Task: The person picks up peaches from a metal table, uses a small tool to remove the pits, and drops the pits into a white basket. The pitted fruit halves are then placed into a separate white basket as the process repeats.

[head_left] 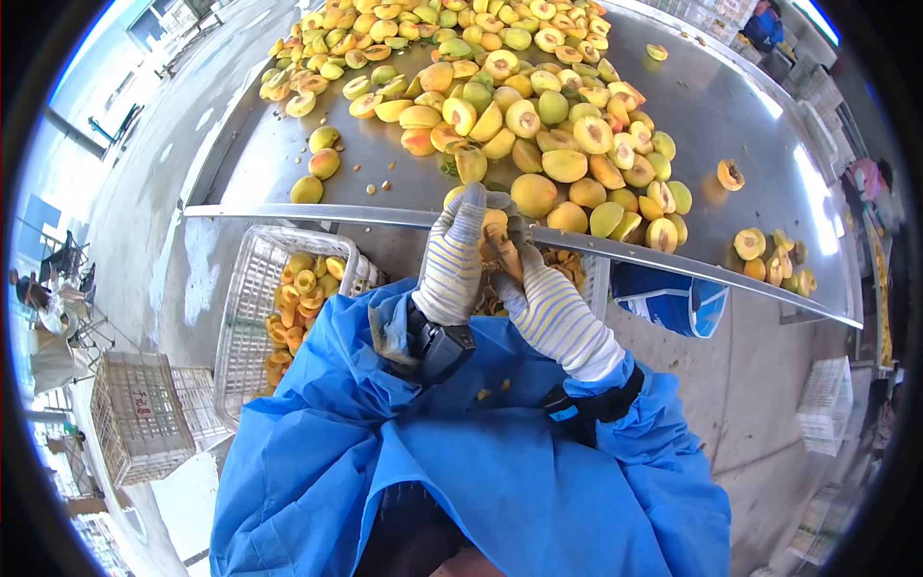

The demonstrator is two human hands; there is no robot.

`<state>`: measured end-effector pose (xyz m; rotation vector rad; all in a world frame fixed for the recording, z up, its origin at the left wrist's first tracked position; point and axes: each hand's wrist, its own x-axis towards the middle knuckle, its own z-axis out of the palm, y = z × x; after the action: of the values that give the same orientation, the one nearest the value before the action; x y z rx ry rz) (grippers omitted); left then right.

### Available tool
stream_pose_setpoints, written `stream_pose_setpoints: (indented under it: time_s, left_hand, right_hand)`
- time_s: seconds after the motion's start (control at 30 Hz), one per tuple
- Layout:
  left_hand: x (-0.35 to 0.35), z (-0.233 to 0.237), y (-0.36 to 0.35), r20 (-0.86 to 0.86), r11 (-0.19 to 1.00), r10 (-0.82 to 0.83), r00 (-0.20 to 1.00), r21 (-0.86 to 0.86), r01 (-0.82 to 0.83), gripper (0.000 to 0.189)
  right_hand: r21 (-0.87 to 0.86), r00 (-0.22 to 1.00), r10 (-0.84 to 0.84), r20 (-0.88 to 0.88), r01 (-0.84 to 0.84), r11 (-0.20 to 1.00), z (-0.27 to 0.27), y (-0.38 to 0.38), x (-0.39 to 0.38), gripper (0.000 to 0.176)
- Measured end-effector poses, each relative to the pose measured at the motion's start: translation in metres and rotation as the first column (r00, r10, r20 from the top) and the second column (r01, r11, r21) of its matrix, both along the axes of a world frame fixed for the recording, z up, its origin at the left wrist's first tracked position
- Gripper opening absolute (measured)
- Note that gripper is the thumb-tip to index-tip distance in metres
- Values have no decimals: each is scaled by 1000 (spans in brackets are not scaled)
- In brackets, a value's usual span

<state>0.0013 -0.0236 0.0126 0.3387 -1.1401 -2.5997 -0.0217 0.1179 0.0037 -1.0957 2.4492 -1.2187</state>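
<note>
My left hand [452, 252], in a striped glove, is closed around a yellow fruit at the front edge of the metal table [385, 214]. Close beside it on the right, my right hand [558, 306], gloved alike, grips a small brown-handled tool [507, 258] whose tip is hidden at the fruit. Both hands are above a crate of fruit pieces that my arms partly cover. Just beyond them on the table lies a large heap of yellow and orange fruit [564, 165], many halved, some with the stone showing.
A white crate [236, 317] of fruit halves stands at my left. Under the table edge at right hangs a blue and white container [707, 308]. Empty crates [139, 413] stand at lower left, others [825, 404] at right. People are in the background on both sides.
</note>
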Motion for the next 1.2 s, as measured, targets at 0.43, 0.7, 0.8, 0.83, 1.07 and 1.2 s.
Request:
stream_pose_setpoints:
  time_s: [0.43, 0.7, 0.8, 0.83, 1.07, 1.2]
  left_hand:
    - [-4, -5, -16, 60, 996, -86, 994, -15, 87, 31]
    - [-3, -1, -20, 79, 997, -6, 997, -82, 13, 33]
    - [0, 2, -20, 58, 993, -14, 998, -120, 20, 38]
    - [-2, 2, -24, 68, 991, -41, 997, -126, 49, 40]
    - [-7, 4, -37, 128, 973, -208, 970, -76, 218, 40]
    - [-5, 13, -36, 96, 947, -320, 942, 28, 319, 37]
  right_hand:
    - [-73, 1000, 3, 27, -1, 997, -6, -1, -1, 37]
    - [-194, 991, -71, 113, 93, 977, -30, -28, 12, 39]
    - [-394, 964, 15, 266, 94, 914, -47, -33, 13, 32]
    - [-365, 848, 115, 517, 97, 926, -16, -22, 11, 31]
    - [-296, 165, 271, 948, 154, 943, 35, 0, 8, 30]
    - [-239, 132, 221, 966, 143, 960, 38, 4, 8, 28]
